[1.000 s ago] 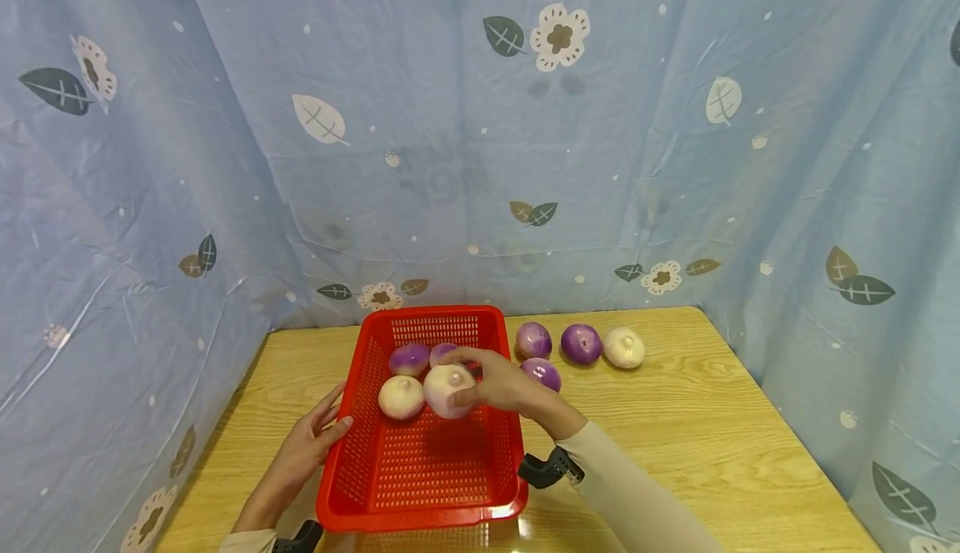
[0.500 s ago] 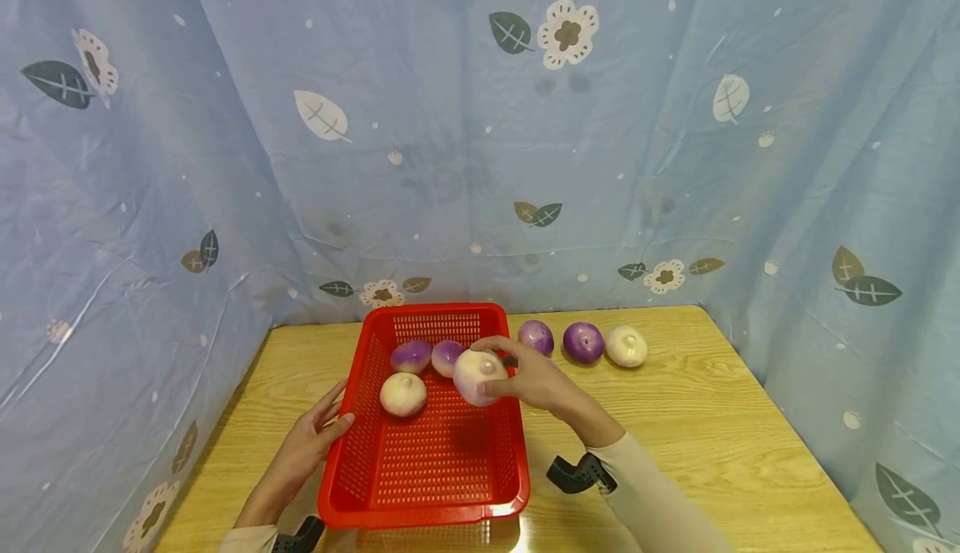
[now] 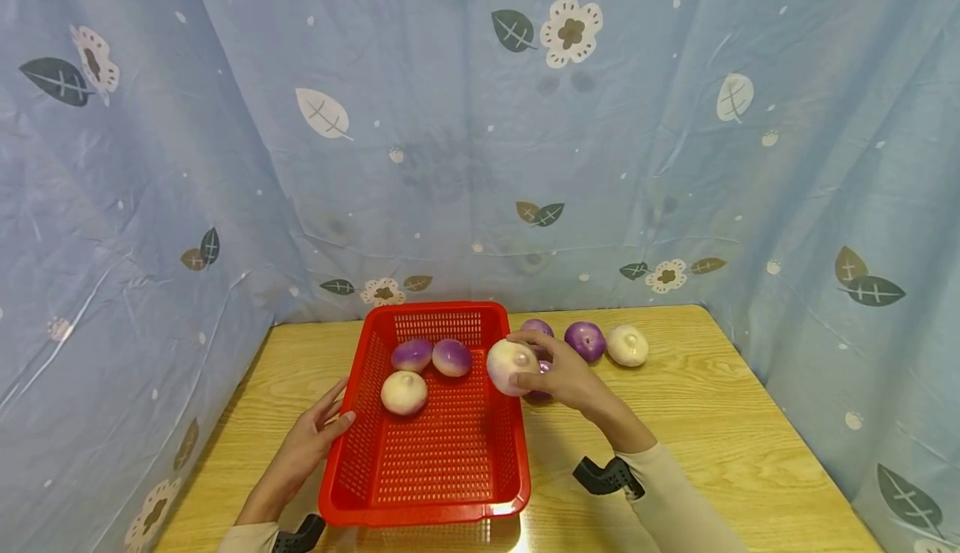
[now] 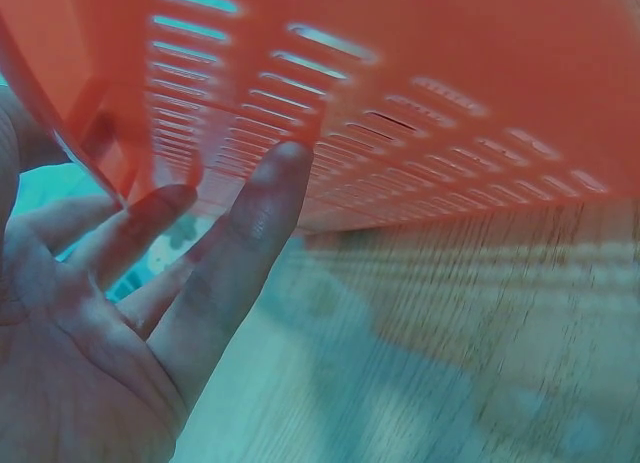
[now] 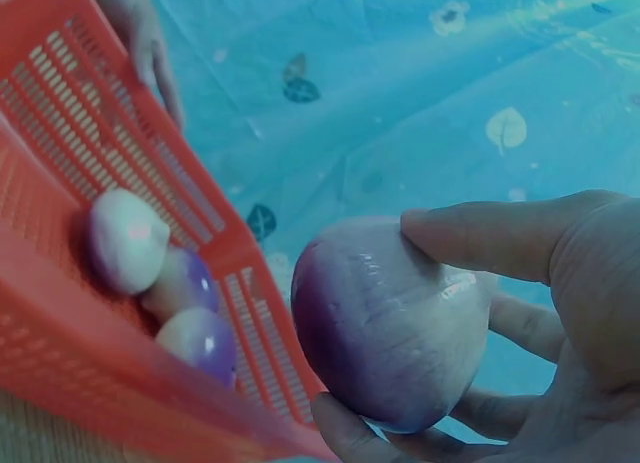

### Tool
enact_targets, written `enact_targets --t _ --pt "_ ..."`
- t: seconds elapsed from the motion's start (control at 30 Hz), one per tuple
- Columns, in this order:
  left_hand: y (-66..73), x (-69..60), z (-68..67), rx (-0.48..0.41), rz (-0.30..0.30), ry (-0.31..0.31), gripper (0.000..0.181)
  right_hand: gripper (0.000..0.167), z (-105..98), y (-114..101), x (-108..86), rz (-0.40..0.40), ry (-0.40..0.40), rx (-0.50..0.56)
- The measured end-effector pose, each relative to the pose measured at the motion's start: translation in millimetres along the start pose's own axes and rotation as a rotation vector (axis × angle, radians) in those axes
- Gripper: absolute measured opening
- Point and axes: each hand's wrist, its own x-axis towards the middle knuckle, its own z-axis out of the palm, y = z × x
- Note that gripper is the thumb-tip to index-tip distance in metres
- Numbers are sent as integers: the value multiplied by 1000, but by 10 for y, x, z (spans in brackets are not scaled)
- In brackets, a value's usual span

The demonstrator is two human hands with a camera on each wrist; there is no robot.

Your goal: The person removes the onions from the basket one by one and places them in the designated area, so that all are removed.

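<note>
A purple-and-white turnip [image 3: 512, 367] is in my right hand [image 3: 558, 376], above the red plastic basket's right rim. The right wrist view shows thumb and fingers around that turnip [image 5: 390, 323]. My left hand [image 3: 306, 444] holds the left rim of the basket [image 3: 423, 515], thumb over the rim and fingers against the slotted outer wall [image 4: 400, 113]. Inside the basket lie a mostly white turnip [image 3: 404, 393] and two purple-topped turnips, one at the left [image 3: 412, 355] and one beside it [image 3: 452, 358].
Right of the basket, on the wooden table [image 3: 675, 419], lie a purple turnip [image 3: 585, 342], a white turnip [image 3: 627, 346], and two purple ones partly hidden by my right hand, the rear one [image 3: 537, 327] among them. A blue patterned curtain [image 3: 435, 161] hangs behind and at both sides.
My right hand has carried the turnip rightward from above the middle of the basket to its right rim, uncovering the second purple-topped turnip inside. My left hand stays at the left rim.
</note>
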Motion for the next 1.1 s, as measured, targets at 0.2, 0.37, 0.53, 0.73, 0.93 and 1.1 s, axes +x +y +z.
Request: enact_targets --t 0.2,0.37,0.53,0.73,0.93,1.1 --pt "-1 1 0 -8 5 -7 69 56 -117 108 -51 -16 46 -36" --pt "-5 3 -1 -9 3 -7 69 59 -197 224 -91 10 97 -45" --pt "-3 4 -1 -12 -1 -5 70 57 -272 377 -122 26 142 -42" --pt "3 5 3 -8 -3 -2 70 58 -339 512 -161 54 179 3" --pt "0 4 6 -12 2 0 68 60 -387 574 -202 93 222 8" --pt "-9 6 9 -13 0 0 68 60 -413 672 -221 119 252 2"
